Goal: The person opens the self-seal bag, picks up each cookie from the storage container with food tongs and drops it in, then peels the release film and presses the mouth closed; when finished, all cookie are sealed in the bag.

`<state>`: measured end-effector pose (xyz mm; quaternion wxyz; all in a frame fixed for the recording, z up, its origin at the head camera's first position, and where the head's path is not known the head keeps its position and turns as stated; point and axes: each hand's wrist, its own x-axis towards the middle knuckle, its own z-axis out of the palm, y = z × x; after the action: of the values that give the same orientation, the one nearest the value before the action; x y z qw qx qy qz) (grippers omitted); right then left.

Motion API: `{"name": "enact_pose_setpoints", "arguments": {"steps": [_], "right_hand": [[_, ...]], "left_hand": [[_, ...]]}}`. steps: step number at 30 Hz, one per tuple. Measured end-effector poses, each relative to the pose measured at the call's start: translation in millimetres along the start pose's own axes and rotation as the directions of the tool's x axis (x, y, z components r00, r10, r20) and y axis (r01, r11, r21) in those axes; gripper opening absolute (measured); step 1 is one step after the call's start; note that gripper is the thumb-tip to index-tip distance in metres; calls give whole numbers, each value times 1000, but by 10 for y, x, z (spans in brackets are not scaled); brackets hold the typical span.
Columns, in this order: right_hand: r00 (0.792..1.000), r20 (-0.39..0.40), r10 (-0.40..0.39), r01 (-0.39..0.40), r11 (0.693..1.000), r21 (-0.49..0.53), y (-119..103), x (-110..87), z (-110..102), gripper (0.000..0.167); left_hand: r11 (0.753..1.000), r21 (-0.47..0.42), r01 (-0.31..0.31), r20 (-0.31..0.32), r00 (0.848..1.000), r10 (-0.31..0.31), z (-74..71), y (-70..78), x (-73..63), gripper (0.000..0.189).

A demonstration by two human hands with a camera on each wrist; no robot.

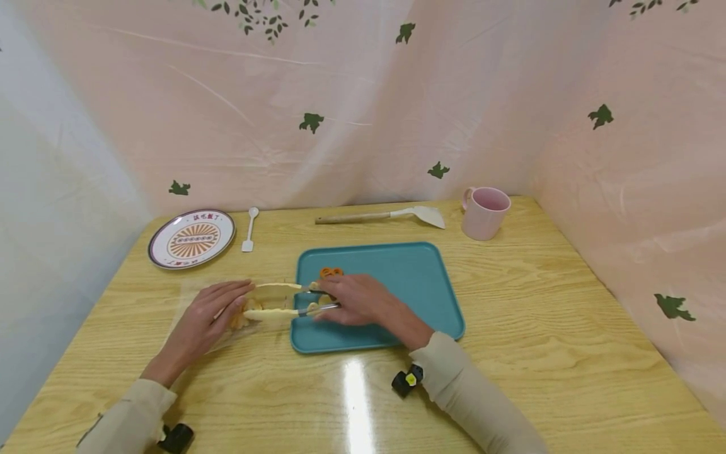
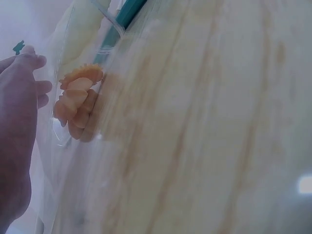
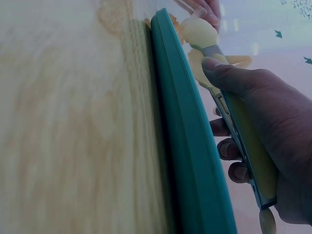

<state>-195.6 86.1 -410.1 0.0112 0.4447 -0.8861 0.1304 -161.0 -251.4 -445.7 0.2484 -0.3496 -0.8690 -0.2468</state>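
My right hand [image 1: 360, 299] grips a pair of tongs [image 1: 275, 313] with pale yellow tips and metal arms, held above the left part of the teal tray [image 1: 408, 271]. In the right wrist view the thumb lies along the tongs' [image 3: 243, 131] yellow handle and the fingers curl under it. The spread tips point left to a clear plastic bag [image 1: 184, 302] on the table. Orange-tan snack pieces [image 2: 78, 105] lie inside the bag. My left hand [image 1: 207, 318] pinches the bag near the tongs' tips; its fingertips are partly hidden. Orange ring-shaped pieces [image 1: 331, 272] lie on the tray.
At the back left are a patterned plate [image 1: 193, 239] and a small white spoon-like utensil [image 1: 250, 230]. A wooden-handled spatula [image 1: 380, 217] lies behind the tray. A pink mug [image 1: 484, 214] stands at the back right. Cloth curtain [image 1: 363, 82] bounds the table's back and sides.
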Motion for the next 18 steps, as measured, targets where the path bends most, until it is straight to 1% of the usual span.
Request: {"name": "enact_pose_setpoints", "arguments": {"steps": [4, 7, 11, 18], "right_hand": [[999, -39, -10, 10, 1000, 0, 64, -93, -10, 52], [999, -51, -1, 1, 1000, -6, 110, -177, -34, 55], [998, -50, 38, -38, 999, -6, 158, -299, -91, 60], [992, -93, 84, -88, 995, -43, 266, -473, -183, 61]], "left_hand": [[1000, -2, 1, 0, 1000, -1, 1, 3, -2, 31], [1000, -2, 1, 1, 1000, -1, -2, 6, 3, 32], [1000, -3, -1, 3, 1000, 1, -1, 3, 3, 31], [1000, 1, -5, 4, 1000, 5, 9, 4, 12, 30]]}}
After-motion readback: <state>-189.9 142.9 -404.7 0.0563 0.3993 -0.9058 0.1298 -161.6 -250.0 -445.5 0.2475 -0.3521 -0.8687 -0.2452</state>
